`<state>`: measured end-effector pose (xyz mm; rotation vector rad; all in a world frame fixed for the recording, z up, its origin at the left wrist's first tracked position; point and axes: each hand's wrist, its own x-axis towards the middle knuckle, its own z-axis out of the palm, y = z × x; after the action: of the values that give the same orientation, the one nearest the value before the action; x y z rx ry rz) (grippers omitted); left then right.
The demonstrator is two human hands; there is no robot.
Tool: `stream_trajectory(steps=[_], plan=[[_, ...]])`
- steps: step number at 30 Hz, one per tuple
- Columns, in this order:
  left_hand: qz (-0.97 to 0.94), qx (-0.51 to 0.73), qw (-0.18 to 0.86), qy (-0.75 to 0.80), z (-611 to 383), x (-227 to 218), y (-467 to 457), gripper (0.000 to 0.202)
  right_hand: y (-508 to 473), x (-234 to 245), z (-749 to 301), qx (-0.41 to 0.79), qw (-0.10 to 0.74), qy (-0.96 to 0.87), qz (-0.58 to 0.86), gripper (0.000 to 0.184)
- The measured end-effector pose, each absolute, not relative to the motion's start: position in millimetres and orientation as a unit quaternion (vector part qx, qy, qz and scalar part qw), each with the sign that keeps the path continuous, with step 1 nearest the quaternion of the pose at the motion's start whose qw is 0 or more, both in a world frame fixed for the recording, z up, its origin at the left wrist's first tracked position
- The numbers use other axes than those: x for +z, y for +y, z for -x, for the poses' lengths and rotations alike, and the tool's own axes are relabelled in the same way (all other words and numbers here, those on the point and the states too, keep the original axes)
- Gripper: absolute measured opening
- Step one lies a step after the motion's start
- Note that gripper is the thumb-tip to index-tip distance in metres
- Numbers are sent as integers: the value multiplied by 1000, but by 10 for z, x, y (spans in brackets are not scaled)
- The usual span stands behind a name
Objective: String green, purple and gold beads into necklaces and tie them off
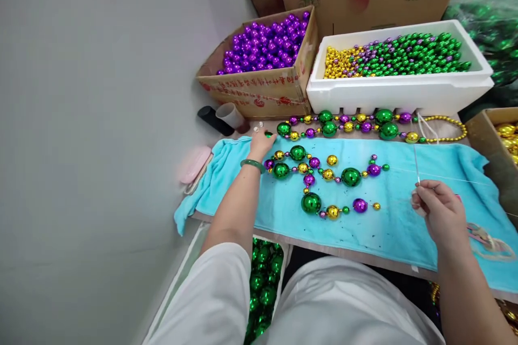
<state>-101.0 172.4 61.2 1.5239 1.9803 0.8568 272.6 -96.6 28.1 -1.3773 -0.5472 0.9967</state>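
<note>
My left hand, a green bangle on its wrist, reaches to the far left end of the turquoise towel and pinches a small green bead. My right hand is closed on a thin needle with clear thread running right. Between them on the towel lies a loose bead strand of green, gold and purple balls. A finished strand lies along the towel's far edge.
A cardboard box of purple beads and a white foam box of gold and green beads stand behind. A pink case lies left. Green beads fill a bin below the table edge. A box of gold beads is at right.
</note>
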Motion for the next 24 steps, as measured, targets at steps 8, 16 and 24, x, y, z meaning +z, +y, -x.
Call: stream_trajectory(steps=[8, 16, 24], plan=[[-326, 465, 698, 435, 205, 896, 887, 22, -1117, 349, -2273, 412, 534, -415, 610, 19], [-129, 453, 822, 320, -523, 988, 522, 20, -1209, 316, -2243, 388, 519, -442, 621, 19], [-164, 438, 821, 327, -660, 964, 448, 21, -1239, 235, -2313, 393, 525, -422, 627, 22]])
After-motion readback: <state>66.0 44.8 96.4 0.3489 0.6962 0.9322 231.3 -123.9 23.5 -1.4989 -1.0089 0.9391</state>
